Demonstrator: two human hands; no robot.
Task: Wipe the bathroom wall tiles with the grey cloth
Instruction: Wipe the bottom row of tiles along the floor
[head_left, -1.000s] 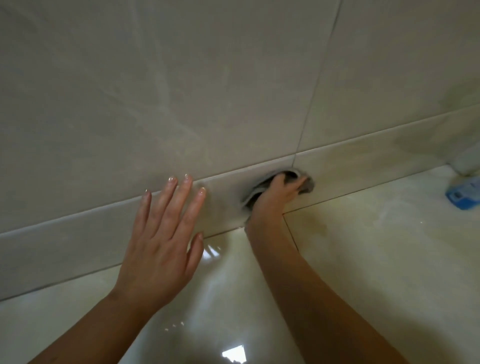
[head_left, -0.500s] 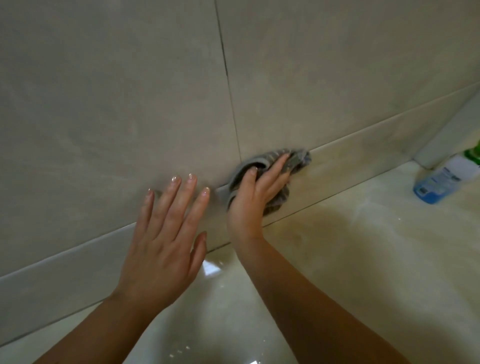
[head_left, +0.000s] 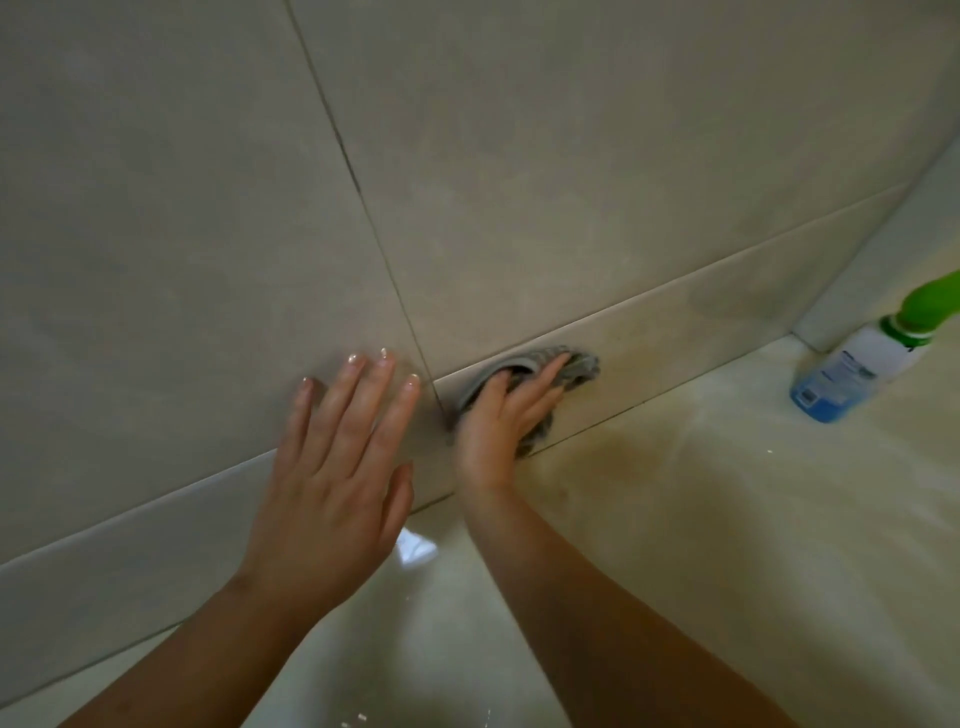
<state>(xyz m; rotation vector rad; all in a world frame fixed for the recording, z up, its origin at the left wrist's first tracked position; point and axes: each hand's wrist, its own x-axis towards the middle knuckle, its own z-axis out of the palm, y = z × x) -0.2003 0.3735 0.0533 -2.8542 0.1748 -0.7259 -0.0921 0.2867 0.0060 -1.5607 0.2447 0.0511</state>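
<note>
Since the earlier frames the right hand (head_left: 498, 421) with the grey cloth (head_left: 576, 366) is drawn back along the low strip tile (head_left: 701, 332) toward the body. It is now found just beside the vertical grout line (head_left: 358, 182), and the view is swung so that more of the bottle (head_left: 852, 374) is seen. The left hand (head_left: 332, 467) is kept in its place, laid flat on the wall tiles (head_left: 571, 182) with the fingers straight and a little spread, and nothing is held in it. The cloth is bunched into a soft, wrinkled lump and is pressed against the strip tile, directly under and ahead of the right fingers (head_left: 550, 374). These are lightly bent over it, so it seems gripped and not only pushed. The long axis of the lump is laid along the strip, parallel to the floor joint, and a frayed end is seen past the fingertips on the far side. The right hand is therefore the one on the cloth, while the left is only near it, across the grout line. The next stroke is probably to be made along this same axis. The tiles are large, smooth and beige with a dull sheen. The floor (head_left: 727, 519) is glossy and pale, with a brownish smear in front of the cloth. The bottle, of white and blue plastic with a green top, is lying well apart on the right.
</note>
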